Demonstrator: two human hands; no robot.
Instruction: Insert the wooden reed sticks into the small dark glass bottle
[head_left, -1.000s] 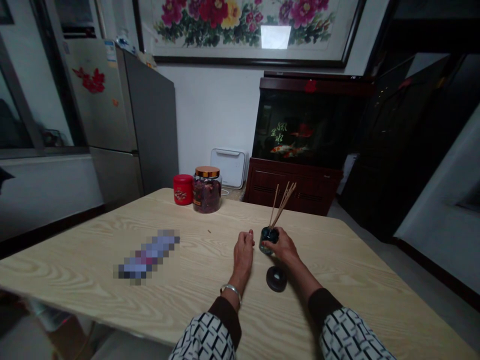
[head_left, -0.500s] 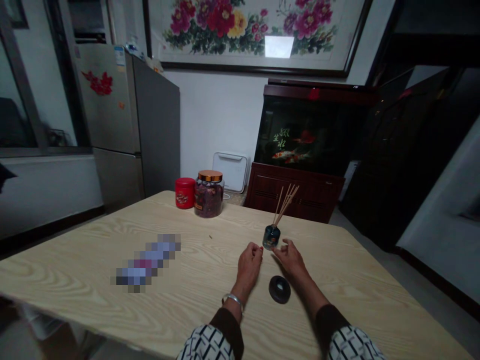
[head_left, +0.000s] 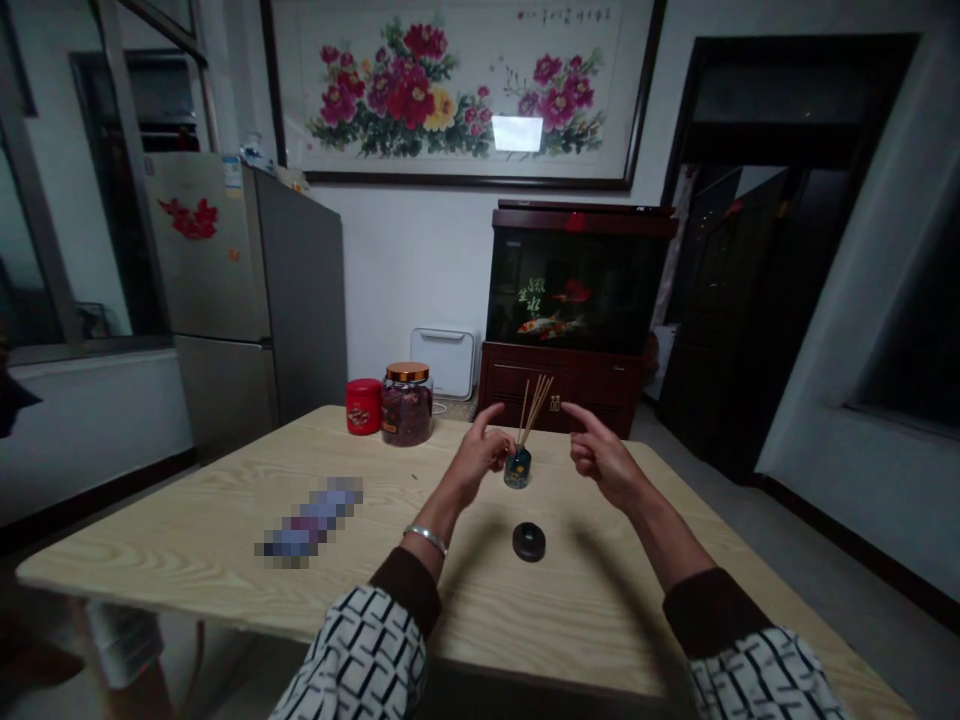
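Observation:
A small dark glass diffuser bottle (head_left: pixel 517 468) stands on the pale wooden table (head_left: pixel 225 540), with thin reed sticks (head_left: pixel 534 405) fanning up out of it. Its black round cap (head_left: pixel 529 541) lies on the table nearer to me. My left hand (head_left: pixel 480 455) hovers just left of the bottle, index finger stretched out, other fingers loosely curled, holding nothing. My right hand (head_left: pixel 602 457) is raised to the right of the reeds, its index finger pointing left at them, also holding nothing. Neither hand touches the bottle.
A red tin (head_left: pixel 364 406) and a glass jar with a copper lid (head_left: pixel 407 403) stand at the table's far edge. A blurred flat object (head_left: pixel 309 522) lies to the left. Beyond are a fridge (head_left: pixel 247 290), a white appliance (head_left: pixel 446 360) and a fish tank (head_left: pixel 570 280).
My right hand let go of the bottle, and both hands lifted off the table with index fingers out. The camera tilted up; the bottle stands alone.

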